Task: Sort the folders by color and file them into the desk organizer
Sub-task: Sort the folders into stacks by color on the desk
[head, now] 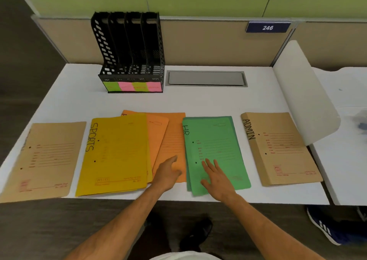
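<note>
Paper folders lie in a row along the front of the white desk (198, 101). From left: a brown folder (47, 156), a yellow stack marked SPORTS (117, 152), orange folders (170, 136), a green stack marked HR (214, 144), and a brown folder marked ADMIN (280, 146). My left hand (167, 173) rests with straight fingers on the orange folders. My right hand (215, 175) lies flat, fingers spread, on the green stack. The black desk organizer (131, 51) stands at the back left with several upright slots, all showing no folders, and green and pink labels on its front.
A grey cable hatch (206, 78) is set into the desk behind the folders. A white curved divider (303, 93) bounds the desk on the right. Beige partition panels stand behind. A blue shoe (329, 230) is on the floor at the right.
</note>
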